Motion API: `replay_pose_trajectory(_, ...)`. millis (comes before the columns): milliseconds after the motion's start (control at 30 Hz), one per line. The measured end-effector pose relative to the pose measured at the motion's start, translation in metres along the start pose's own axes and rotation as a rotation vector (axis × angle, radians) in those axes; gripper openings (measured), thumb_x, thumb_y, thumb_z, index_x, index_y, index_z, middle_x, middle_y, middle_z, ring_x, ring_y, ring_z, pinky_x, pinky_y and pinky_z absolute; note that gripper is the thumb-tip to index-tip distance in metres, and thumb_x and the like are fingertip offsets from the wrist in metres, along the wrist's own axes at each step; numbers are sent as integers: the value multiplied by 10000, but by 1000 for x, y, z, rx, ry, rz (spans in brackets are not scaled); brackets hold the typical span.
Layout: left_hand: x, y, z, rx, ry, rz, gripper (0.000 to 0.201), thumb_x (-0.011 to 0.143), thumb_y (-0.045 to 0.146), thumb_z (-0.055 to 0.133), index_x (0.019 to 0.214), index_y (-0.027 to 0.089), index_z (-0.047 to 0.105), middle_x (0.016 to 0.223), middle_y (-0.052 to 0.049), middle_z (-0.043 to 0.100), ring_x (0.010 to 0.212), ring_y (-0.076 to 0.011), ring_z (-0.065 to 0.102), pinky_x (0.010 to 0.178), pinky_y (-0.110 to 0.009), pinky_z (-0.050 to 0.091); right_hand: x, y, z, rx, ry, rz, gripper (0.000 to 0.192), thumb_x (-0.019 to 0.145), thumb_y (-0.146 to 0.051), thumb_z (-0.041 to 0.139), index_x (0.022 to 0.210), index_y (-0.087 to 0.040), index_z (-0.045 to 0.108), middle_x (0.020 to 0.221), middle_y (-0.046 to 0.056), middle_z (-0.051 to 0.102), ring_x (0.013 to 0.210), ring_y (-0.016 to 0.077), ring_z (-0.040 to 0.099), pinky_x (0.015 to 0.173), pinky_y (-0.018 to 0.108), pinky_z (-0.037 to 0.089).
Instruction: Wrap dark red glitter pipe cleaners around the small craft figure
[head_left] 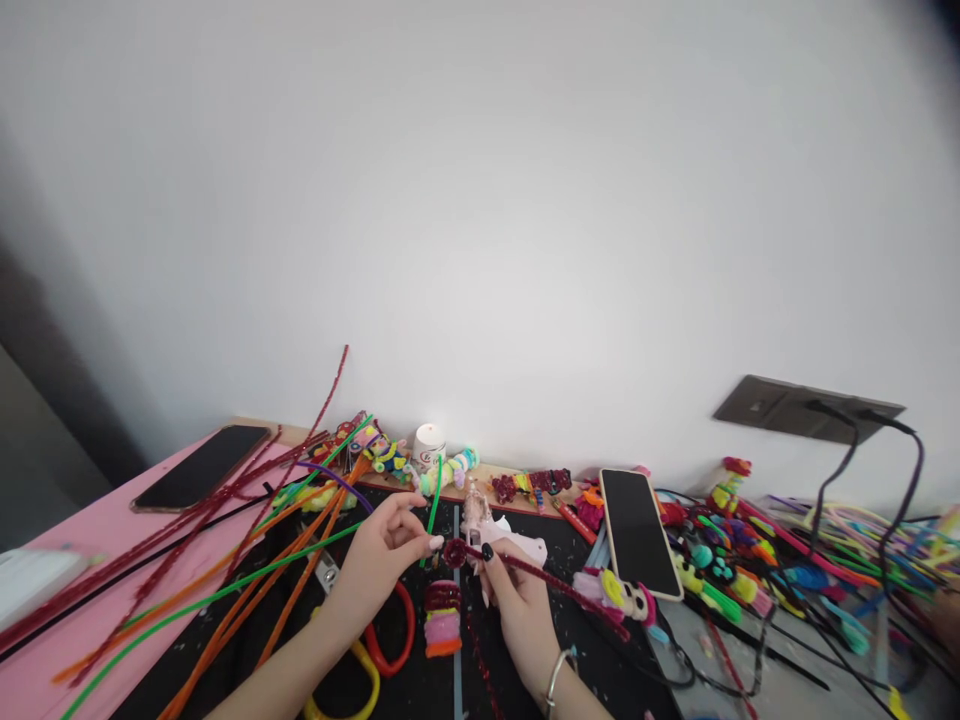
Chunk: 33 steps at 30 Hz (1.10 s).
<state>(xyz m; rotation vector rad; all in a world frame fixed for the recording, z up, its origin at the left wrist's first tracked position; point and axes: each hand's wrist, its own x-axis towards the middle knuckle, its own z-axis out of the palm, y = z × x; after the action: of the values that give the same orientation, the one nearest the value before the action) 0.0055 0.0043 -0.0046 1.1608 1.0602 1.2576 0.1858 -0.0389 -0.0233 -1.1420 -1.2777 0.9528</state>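
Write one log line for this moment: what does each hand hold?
left hand: pinches red spiral | right hand: holds dark red pipe cleaner | nearby: phone, green pipe cleaner

Pink table (90, 530) crowded with craft clutter, with a black mat (517, 690) over its middle.

Lay strewn from nine to eleven o'clock with long red, orange and green pipe cleaners (225, 560), beside a dark phone (201, 467) face up at ten o'clock. Carried along the far edge at twelve a white candle (428, 443) among small twisted figures (450, 468). Bore a second phone (639, 531) at one o'clock, partly on the mat. Heaped at two to three o'clock with bright pipe-cleaner pieces (750, 570) and black cables (847, 470). Held on the mat, near six o'clock, scissors with red and yellow handles (375, 650) and a stacked pink-and-orange coil (443, 620).
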Motion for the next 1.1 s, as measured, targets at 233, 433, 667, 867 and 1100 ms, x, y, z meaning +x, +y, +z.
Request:
replay_pose_trajectory(233,0,-1,1,-39,-17,-7,472,578,260,806,980,200,566,578,87,605,553,-153,603,608,-279,489,0,1,1,-4,-3,22,557,867,-684,585,598,-200,528,537,-39,446,525,134,403,536,267,327)
replay_pose_trajectory(433,0,-2,0,-37,-12,-2,482,591,232,805,1008,192,566,663,86,582,554,-122,583,597,-262,481,0,-1,0,-1,5,14,536,870,-649,608,588,-198,540,540,-35,456,525,135,410,536,266,340)
replay_pose_trajectory(667,1,-6,-2,-7,17,16,480,598,253,808,1009,196,567,871,32,605,520,-84,553,559,-262,457,1,-2,0,-7,4,1,550,869,-654,605,572,-196,533,526,-36,450,516,129,401,522,259,334)
replay_pose_trajectory(867,1,-5,-3,15,58,35,500,611,284,814,1035,206,562,855,21,641,553,-116,596,604,-290,504,0,-3,1,-9,0,-3,526,885,-622,600,580,-200,527,530,-36,450,523,132,404,529,262,335)
replay_pose_trajectory(1100,2,0,-1,-28,127,70,506,614,371,822,1016,216,557,690,54,631,675,-185,673,711,-322,551,0,-2,1,-2,-2,32,523,871,-626,607,577,-206,506,532,-39,441,523,133,402,535,264,327)
